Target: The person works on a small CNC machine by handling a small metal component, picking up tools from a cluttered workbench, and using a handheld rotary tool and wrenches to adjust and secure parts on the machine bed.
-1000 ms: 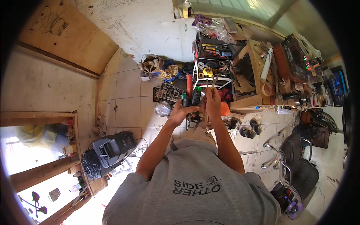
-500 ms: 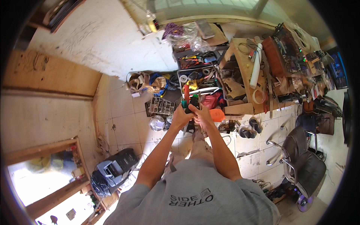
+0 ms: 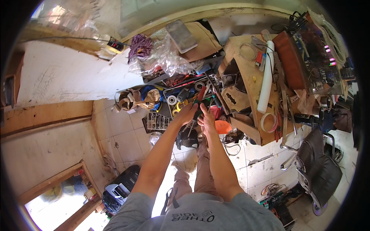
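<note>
By the bare left hand (image 3: 187, 114), a red, cylindrical-handled tool (image 3: 201, 93) is clamped, its handle pointed towards 1 o'clock. The bare right hand (image 3: 207, 118) is held just beside it at 3 o'clock, fingers curled; whether anything is gripped there cannot be told. If the left hold were loosened while both hands are occupied, the tool could be dropped and lost among the clutter below. At 9 o'clock, small parts are held in a grey, rectangular, many-compartment tray (image 3: 158, 121). At 10 o'clock, a white, ring-shaped roll (image 3: 172, 100) is stored beside a yellow, rounded item (image 3: 177, 107). Towards 12 o'clock, a dark grey, shallow tray (image 3: 214, 61) is partly covered by crumpled, clear plastic sheeting (image 3: 169, 57); its hidden contents cannot be told.
</note>
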`<control>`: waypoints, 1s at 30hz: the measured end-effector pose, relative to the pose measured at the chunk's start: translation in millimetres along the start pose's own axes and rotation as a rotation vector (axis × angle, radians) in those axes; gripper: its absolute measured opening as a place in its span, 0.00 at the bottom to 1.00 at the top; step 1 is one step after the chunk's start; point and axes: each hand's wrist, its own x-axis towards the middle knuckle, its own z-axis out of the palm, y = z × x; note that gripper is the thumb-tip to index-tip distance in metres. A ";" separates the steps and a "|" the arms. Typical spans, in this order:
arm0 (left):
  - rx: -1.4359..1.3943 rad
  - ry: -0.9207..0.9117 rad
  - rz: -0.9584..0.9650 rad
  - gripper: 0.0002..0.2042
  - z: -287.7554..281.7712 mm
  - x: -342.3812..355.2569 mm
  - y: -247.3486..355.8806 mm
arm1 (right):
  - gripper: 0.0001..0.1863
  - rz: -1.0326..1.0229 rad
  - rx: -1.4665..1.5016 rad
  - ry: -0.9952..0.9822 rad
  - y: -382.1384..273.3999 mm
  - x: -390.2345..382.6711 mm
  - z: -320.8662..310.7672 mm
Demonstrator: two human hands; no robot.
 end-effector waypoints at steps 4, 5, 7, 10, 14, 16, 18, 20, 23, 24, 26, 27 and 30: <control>0.129 0.131 0.196 0.21 3.5 37.8 23.0 | 0.23 -0.020 0.078 0.042 -7.7 42.9 -5.0; 0.189 0.135 0.271 0.21 3.8 50.1 19.5 | 0.22 -0.055 0.075 0.056 -8.6 49.2 -4.5; 0.208 0.139 0.213 0.20 6.9 59.8 22.3 | 0.22 -0.063 0.035 0.112 -9.4 60.1 -2.6; 0.251 0.099 0.154 0.20 8.6 70.0 25.0 | 0.21 -0.103 0.015 0.191 -6.3 72.3 -3.9; 0.289 0.144 0.174 0.18 15.5 74.3 20.0 | 0.18 -0.196 0.016 0.260 12.7 96.3 -13.6; 0.290 0.169 0.117 0.18 15.6 75.0 26.3 | 0.18 -0.224 -0.001 0.302 17.3 110.7 -15.3; 0.361 0.201 0.111 0.17 10.5 73.2 26.2 | 0.14 -0.293 -0.124 0.391 17.5 117.4 -9.9; 0.396 0.226 0.098 0.16 3.7 67.0 26.5 | 0.14 -0.360 -0.247 0.427 23.1 122.0 -15.0; 0.415 0.235 0.262 0.14 -10.7 45.3 22.2 | 0.17 -0.464 -0.455 0.391 17.3 111.7 -23.5; 0.388 0.269 0.216 0.14 -13.7 37.0 19.2 | 0.17 -0.474 -0.462 0.384 15.5 102.5 -21.9; 0.330 0.333 0.131 0.14 -14.8 22.4 13.7 | 0.17 -0.500 -0.479 0.373 14.2 83.7 -25.7; 0.311 0.319 0.106 0.14 -14.8 15.0 10.2 | 0.19 -0.432 -0.469 0.372 11.0 69.5 -28.5; 0.306 0.288 0.164 0.12 -17.5 -8.0 4.5 | 0.19 -0.510 -0.573 0.396 32.5 67.6 -76.5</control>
